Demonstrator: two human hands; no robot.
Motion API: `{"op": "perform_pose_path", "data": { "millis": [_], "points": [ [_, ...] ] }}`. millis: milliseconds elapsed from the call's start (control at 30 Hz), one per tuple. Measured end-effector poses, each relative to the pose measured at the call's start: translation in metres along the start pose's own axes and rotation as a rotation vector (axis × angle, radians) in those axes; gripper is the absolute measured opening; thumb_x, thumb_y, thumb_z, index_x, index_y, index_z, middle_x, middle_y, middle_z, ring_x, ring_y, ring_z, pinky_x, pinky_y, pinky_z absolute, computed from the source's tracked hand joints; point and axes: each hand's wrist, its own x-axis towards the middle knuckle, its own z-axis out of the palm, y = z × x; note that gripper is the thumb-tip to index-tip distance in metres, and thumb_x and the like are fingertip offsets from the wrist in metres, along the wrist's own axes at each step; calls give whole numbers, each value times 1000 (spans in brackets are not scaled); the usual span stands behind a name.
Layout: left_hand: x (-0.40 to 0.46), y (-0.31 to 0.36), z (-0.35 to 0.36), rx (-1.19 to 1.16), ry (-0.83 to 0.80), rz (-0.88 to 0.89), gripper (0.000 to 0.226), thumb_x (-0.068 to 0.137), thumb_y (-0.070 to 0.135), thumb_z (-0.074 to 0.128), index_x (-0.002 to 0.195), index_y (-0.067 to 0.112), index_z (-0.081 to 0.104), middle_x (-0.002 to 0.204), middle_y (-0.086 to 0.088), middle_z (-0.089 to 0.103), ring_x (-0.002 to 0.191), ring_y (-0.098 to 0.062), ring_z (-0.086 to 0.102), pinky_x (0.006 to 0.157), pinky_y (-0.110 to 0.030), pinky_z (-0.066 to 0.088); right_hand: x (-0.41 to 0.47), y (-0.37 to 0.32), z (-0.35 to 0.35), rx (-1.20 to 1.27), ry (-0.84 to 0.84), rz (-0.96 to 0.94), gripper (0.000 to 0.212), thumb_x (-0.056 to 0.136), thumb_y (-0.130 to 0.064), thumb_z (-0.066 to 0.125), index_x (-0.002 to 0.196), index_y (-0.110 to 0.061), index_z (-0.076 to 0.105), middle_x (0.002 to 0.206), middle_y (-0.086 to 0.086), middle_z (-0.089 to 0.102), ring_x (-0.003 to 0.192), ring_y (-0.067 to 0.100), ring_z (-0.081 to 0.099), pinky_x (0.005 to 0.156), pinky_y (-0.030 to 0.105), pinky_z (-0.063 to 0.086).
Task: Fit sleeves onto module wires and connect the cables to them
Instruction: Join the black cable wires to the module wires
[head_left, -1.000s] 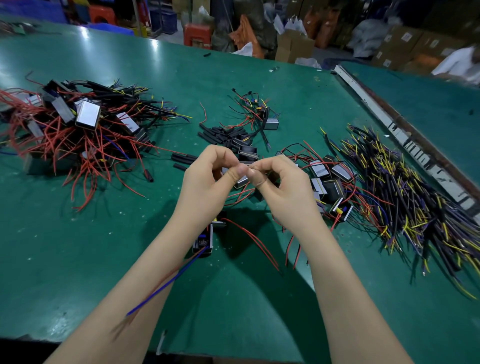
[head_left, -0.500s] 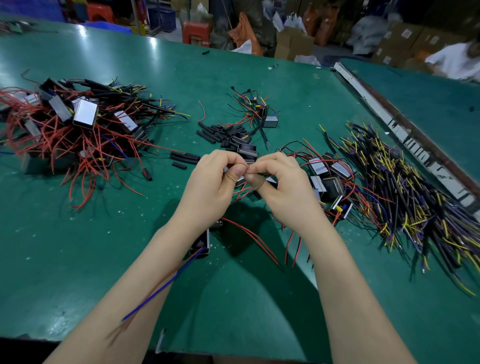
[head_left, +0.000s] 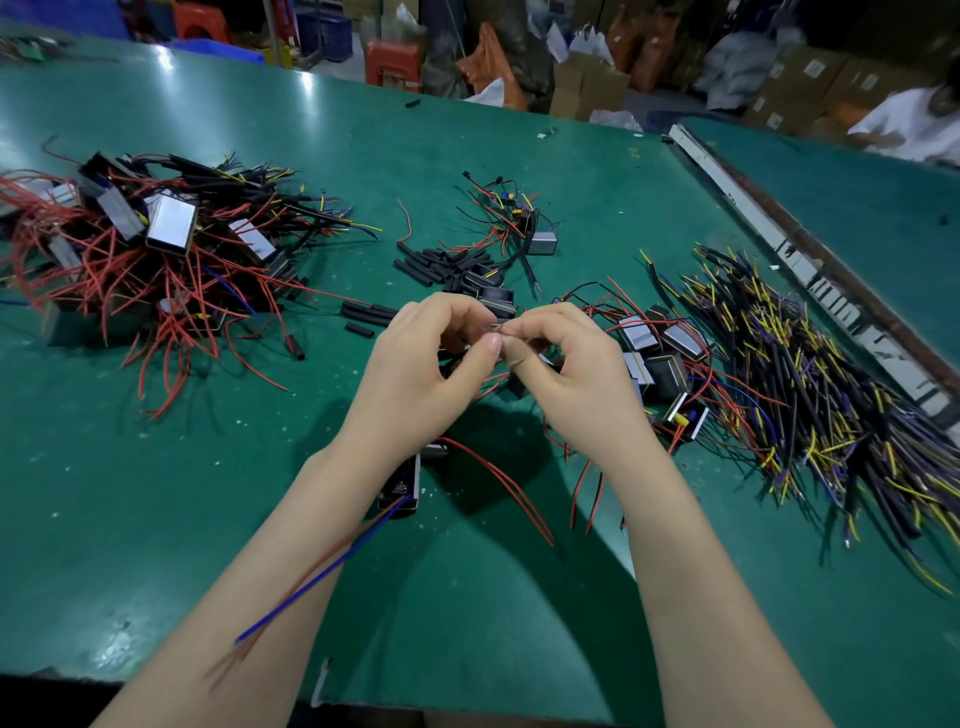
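Both forearms were bare from the bottom edge of the frame up to the wrists, with no sleeve, glove, watch or ring showing. The left hand (head_left: 415, 374) at eleven o'clock and the right hand (head_left: 582, 379) at one o'clock had short, unpainted nails, the left thumbnail plainly visible.

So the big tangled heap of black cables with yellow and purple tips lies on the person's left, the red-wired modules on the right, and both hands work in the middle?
Sides are swapped. In the head view the heap of black cables with yellow and purple tips lies right, the pile of red-wired silver modules left. Left hand and right hand do work mid-table.
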Motion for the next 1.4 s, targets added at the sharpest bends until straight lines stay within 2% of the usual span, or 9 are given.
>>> {"op": "perform_pose_path", "data": {
  "millis": [200,433,567,667,800,900,1067,1200,1400],
  "points": [
    [0,0,0,22,23,-23,10,86,22,59,88,17,67,81,19,59,80,-8,53,77,-16,39,-1,1,0,-1,23,-27,8,90,-7,65,94,-7,71,92,-1,59,85,-4,53,80,9,39],
    [1,3,3,-149,6,-204,10,83,29,54,76,34,58,74,16,61,74,-6,54,72,-18,41,-2,1,3,-109,71,-194,11,89,-6,61,96,-3,70,94,6,61,83,19,57,77,31,47],
    [2,2,3,-234,-14,-245,9,84,30,53,76,33,58,72,14,60,69,-4,51,69,-18,42,-2,0,2,-76,64,-211,19,91,-9,61,109,-8,65,94,3,62,84,12,55,80,23,44],
    [2,0,3,-268,-44,-258,9,85,30,52,79,31,59,76,8,60,70,-6,51,70,-20,43,-2,1,1,-84,78,-254,16,93,-11,61,107,-9,66,94,2,65,87,9,57,80,18,44],
    [3,1,4,-322,-58,-284,9,86,30,52,81,28,59,78,2,60,72,-9,49,71,-22,43,-3,2,3,-91,152,-261,20,92,-13,63,111,-8,64,92,2,64,82,13,58,76,25,47],
    [4,1,4,-353,-55,-303,10,86,31,51,82,25,59,79,4,60,73,-8,50,72,-22,43,-2,2,5,-95,191,-296,17,91,-9,64,107,-5,66,91,4,63,82,15,57,77,30,49],
    [3,0,4,-345,-73,-299,12,93,19,52,84,24,58,82,-1,59,78,-13,50,79,-35,45,-1,0,8,0,148,-263,13,89,-3,64,99,-6,70,95,6,64,87,19,59,79,35,49],
    [4,2,4,-369,-86,-316,11,91,23,50,82,24,57,80,-2,56,76,-13,47,76,-32,42,-2,1,12,-31,232,-334,10,84,5,65,89,-3,70,88,7,63,84,23,59,74,40,50],
    [4,2,5,-381,-65,-347,20,95,13,52,80,25,58,80,-3,55,76,-13,47,76,-31,41,-5,4,17,-182,312,-407,16,77,11,65,84,-3,71,90,9,66,83,30,58,73,44,45]
  ]
}}
